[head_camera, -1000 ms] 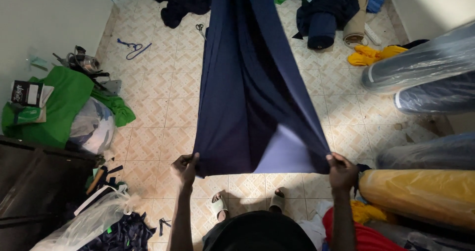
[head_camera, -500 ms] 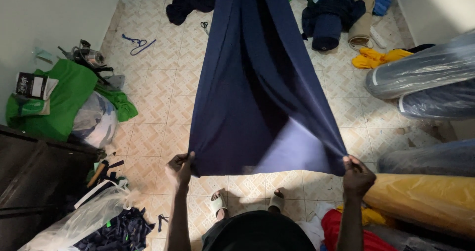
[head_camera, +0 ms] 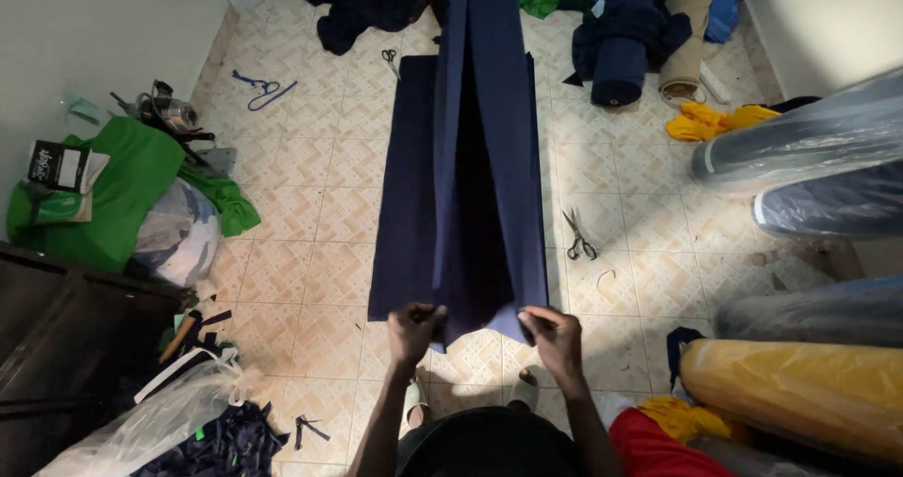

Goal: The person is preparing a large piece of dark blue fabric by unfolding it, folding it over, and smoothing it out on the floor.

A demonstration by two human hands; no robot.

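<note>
Navy cloth (head_camera: 489,157) hangs as a long strip running straight away from the person, long axis near-to-far down the middle of the floor (head_camera: 310,214). Its near end is pinched up in both hands; far end runs out of frame at top. L hand (head_camera: 415,328) is closed on the near-left corner, R hand (head_camera: 554,338) closed on the near-right corner. Hands sit close together, roughly level, neither clearly nearer the cloth, so the strip is folded in on itself lengthwise w/ a deep crease between the two edges.

Under it, a second layer of the same navy lies flat on the floor, showing left of the lifted part and parallel to it.

Scissors (head_camera: 578,235) lie on the tiles just right of the cloth's right edge, closer to the R hand. A smaller pair (head_camera: 389,61) sits near the flat layer's far-left corner. Fabric rolls (head_camera: 800,138) stack along the floor's right edge; green bundle (head_camera: 122,190) at its left edge.
</note>
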